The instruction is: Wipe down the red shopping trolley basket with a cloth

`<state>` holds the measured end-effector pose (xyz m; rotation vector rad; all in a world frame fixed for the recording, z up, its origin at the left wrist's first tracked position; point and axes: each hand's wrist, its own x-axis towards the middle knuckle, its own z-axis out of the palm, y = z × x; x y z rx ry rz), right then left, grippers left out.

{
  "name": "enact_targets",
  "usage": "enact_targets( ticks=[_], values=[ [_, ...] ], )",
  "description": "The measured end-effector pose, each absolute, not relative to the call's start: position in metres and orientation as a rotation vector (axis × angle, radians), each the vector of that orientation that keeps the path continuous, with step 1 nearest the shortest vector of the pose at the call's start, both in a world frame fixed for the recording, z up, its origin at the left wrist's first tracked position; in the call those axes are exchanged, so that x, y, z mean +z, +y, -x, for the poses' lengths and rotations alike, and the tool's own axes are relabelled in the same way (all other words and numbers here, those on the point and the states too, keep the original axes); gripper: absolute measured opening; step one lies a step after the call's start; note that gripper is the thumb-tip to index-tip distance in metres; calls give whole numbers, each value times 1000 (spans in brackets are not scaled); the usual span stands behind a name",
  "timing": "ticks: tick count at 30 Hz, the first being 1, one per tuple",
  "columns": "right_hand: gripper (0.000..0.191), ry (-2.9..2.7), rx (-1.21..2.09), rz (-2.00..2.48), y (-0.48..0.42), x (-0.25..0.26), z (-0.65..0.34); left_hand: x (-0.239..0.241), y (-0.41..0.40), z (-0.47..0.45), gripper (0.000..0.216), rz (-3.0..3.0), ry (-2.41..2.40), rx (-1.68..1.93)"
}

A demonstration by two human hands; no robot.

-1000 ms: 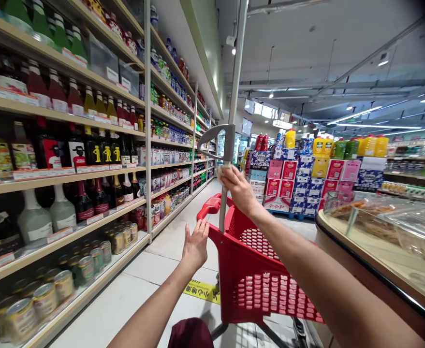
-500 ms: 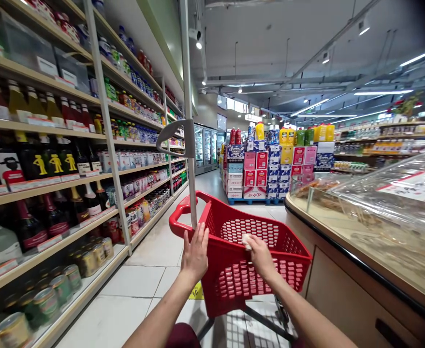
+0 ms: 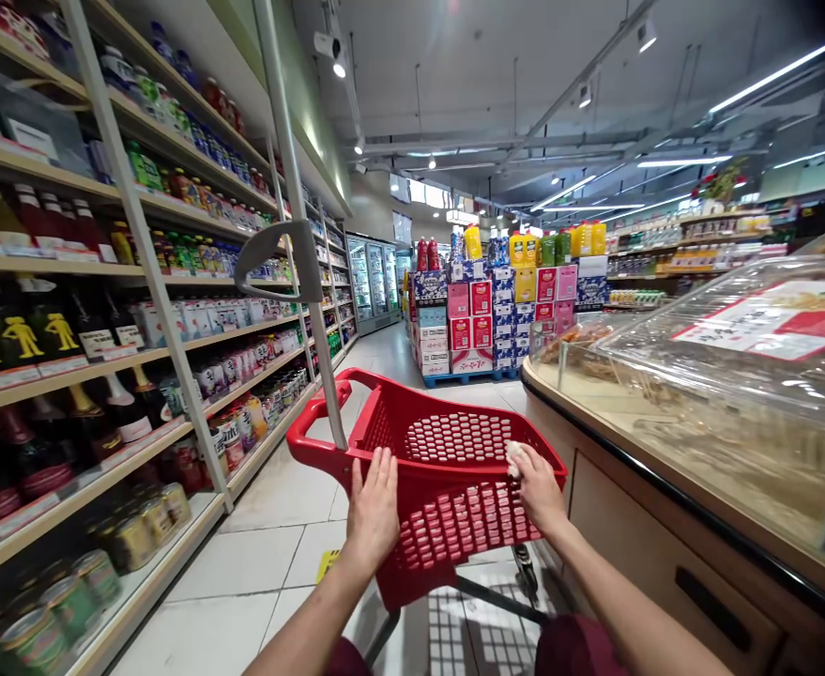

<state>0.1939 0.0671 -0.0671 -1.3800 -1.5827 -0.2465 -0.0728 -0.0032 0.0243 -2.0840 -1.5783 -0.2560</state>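
From where I stand, tall shelving (image 3: 145, 235) lines the left side, with dark bottles (image 3: 19, 338) bearing yellow figures on a middle shelf and drink cans (image 3: 95, 577) along the bottom one. Next comes a slim metal pole (image 3: 282, 122), slightly tilted, with a grey loop grip (image 3: 304, 261) partway up; its foot meets the red plastic shopping cart (image 3: 416, 577) by the cart's handle. The cart is right in front of the person, between the shelves and the counter. Below it, a bit of yellow floor sign (image 3: 327, 563) shows on the pale tiles.

The left hand (image 3: 372, 512) lies against the cart's near side just under the rim, fingers straight and close together, gripping nothing I can see. Farther back stand glass-door fridges (image 3: 370, 272), then stacked drink cartons (image 3: 469, 333) topped with yellow jugs (image 3: 521, 250). The right hand (image 3: 540, 483) pinches a crumpled white cloth (image 3: 515, 458) at the near rim, toward the cart's right end.

At far right, a wood-fronted counter (image 3: 637, 507) carries clear plastic food boxes (image 3: 722, 385), one with a red-and-white label.
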Motion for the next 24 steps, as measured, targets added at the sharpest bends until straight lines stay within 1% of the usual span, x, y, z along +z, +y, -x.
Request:
enact_targets(
  ticks=[2,6,11,13,19,24],
  values=[
    [42,-1609,-249,1372,69,-66,-193,19,-2,59,65,2143,-1573,-247],
    [47,-1838,-223,1203,72,-61,-177,13,0,48,64,2157,-1607,-239],
    [41,-1601,-209,1496,73,-70,-244,14,0,50,66,2175,-1571,-224],
    [41,-1544,-208,1567,76,-71,-254,14,0,47,67,2173,-1604,-235],
    [48,-1862,-174,1293,82,-73,-224,16,-1,46,67,2185,-1636,-222],
    [41,-1569,-200,1559,80,-78,-248,12,-2,48,69,2197,-1622,-209]
  ],
)
